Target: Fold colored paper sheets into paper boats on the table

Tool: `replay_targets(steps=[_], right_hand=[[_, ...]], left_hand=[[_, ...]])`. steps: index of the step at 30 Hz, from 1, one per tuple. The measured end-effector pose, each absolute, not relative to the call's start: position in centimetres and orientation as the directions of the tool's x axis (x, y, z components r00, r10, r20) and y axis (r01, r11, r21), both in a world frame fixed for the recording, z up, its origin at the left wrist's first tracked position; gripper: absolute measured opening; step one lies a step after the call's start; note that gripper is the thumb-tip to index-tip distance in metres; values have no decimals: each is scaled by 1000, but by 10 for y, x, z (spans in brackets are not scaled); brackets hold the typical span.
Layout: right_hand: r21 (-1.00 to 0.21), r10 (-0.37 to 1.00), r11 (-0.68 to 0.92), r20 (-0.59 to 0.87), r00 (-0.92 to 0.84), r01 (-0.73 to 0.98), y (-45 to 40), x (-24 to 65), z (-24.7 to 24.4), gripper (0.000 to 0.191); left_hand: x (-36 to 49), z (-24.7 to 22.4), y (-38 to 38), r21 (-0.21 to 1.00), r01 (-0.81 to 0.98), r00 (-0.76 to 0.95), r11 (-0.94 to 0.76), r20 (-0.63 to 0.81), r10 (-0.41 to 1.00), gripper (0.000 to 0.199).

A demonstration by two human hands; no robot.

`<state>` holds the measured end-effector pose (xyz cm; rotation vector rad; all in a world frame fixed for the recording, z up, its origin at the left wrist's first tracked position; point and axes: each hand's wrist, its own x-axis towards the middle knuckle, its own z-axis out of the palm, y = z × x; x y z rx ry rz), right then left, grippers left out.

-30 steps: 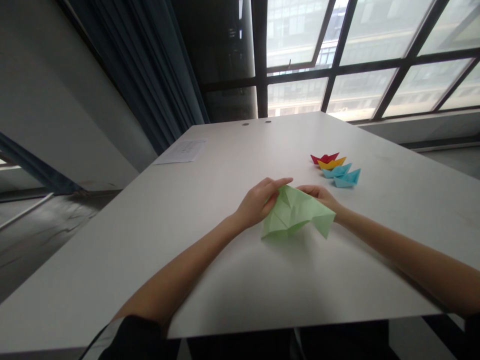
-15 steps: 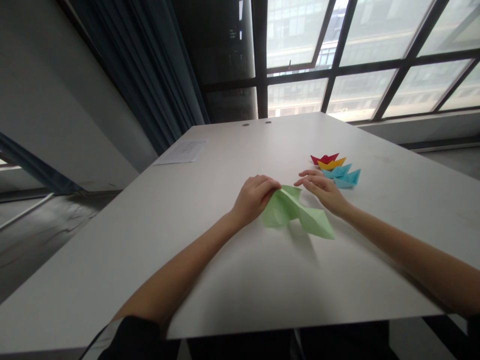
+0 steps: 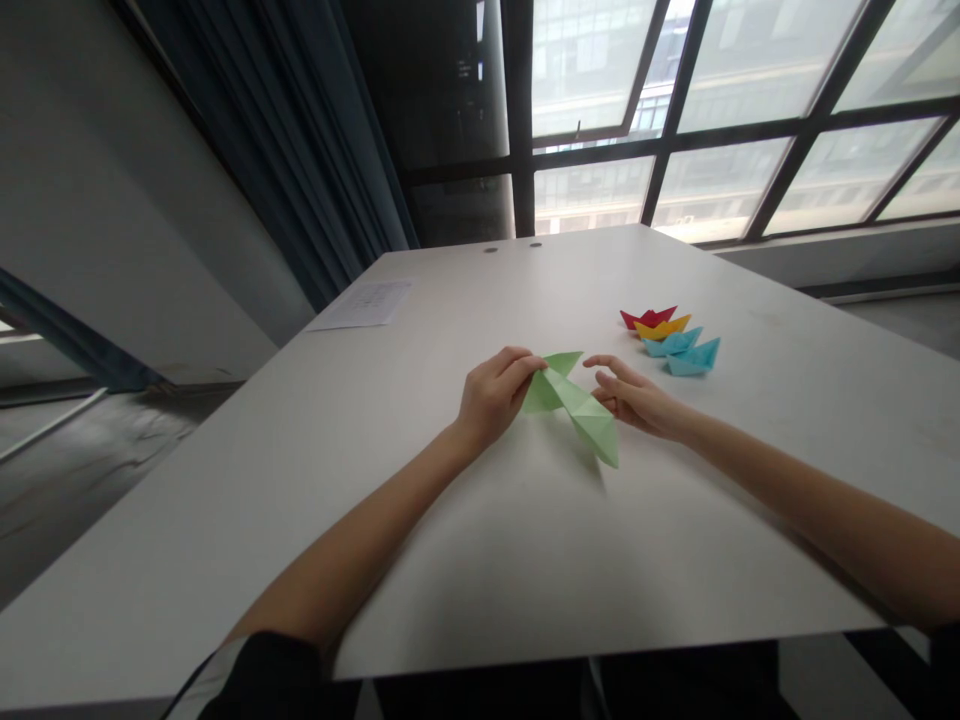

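Right now I see the left hand [image 3: 495, 393] pinching a folded sheet of green paper [image 3: 592, 425] by its upper left corner, thumb and fingers closed on the crease. The paper sits between the two hands, over the near-middle part of the white table [image 3: 450, 560], and one pointed flap slants down toward the near edge. I read the right hand [image 3: 634, 395] as loosely spread, its index finger held out and parted from the thumb. Its lower fingers come right up to the paper's right side; I cannot tell from my view whether they touch it. Beyond that hand, I count four paper boats in a close row: a red boat [image 3: 651, 318] farthest, then a yellow boat [image 3: 664, 329] and two blue boats [image 3: 691, 361]. Far left, I make out a printed sheet [image 3: 361, 304] lying flat.
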<state>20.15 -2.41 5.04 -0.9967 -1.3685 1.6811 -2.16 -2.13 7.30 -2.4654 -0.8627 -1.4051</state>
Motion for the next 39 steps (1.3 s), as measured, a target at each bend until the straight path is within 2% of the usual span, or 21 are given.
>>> replay_targets(steps=[4,10,15,19,26,30,35,39], right_hand=[[-985,885,-127,-59,-462,-117,-24,203,51,45],[-994,935,-3,35,-352,-108,-13,207,45,31],[-986,957,167,168,-237,-25,-5,213,40,25],[-973,953,229,218,-209,28,-4,215,39,25],[-965,952,250,230,-204,80,-6,218,43,20],[-990,971,139,134,-198,14,-9,219,48,18],[-998,977,11,24,-214,-62,-12,215,53,20],[-1000,937,-23,-21,-348,-1,-14,215,54,23]], left_hand=[[-22,73,-20,188,561,344,-806,833,434,16],[-22,75,-18,295,522,347,-800,784,515,17],[-23,76,-14,353,479,370,-804,749,550,18],[-23,77,-15,434,385,407,-815,713,572,19],[-23,75,-11,652,302,391,-695,580,714,18],[-25,77,-9,762,240,463,-601,455,761,17],[-27,82,-10,747,285,509,-601,414,755,19],[-25,88,-14,697,330,514,-637,433,740,19]])
